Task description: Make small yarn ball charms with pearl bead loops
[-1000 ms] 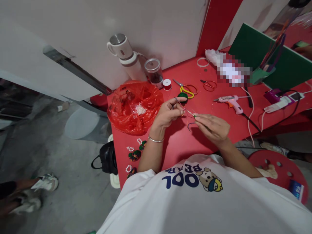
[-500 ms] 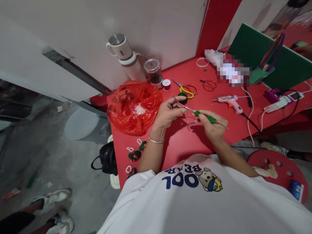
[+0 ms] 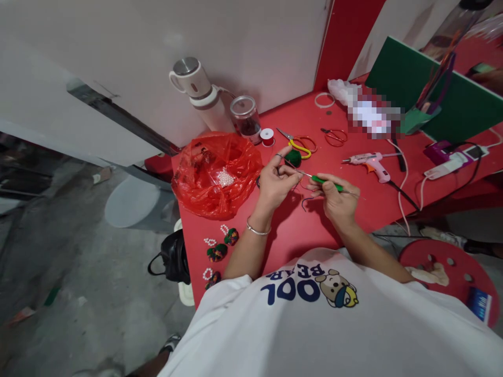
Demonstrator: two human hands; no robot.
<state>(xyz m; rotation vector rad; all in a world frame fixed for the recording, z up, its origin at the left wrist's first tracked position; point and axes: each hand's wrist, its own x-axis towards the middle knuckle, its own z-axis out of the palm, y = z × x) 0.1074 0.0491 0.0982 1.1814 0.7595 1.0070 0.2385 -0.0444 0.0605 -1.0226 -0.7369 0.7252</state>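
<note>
My right hand [image 3: 336,196] is closed around a green-handled crochet hook [image 3: 329,183] whose thin metal tip points left. My left hand [image 3: 277,180], with a silver bangle at the wrist, pinches thin yarn or thread at the hook's tip. A dark strand [image 3: 308,201] hangs down onto the red table [image 3: 298,230] between the hands. A green yarn ball [image 3: 293,158] lies just beyond the left hand.
A red plastic bag [image 3: 216,173] with white beads lies left. Finished bead-and-yarn pieces [image 3: 218,252] sit near the table's left edge. Scissors [image 3: 298,144], a glue gun [image 3: 369,163], a thread spool [image 3: 267,136], a jar [image 3: 245,115] and a white mug [image 3: 192,78] are behind.
My right hand turned to grip the green hook handle and drew closer to the left hand. A passer-by's feet at lower left moved on and nearly left the view.
</note>
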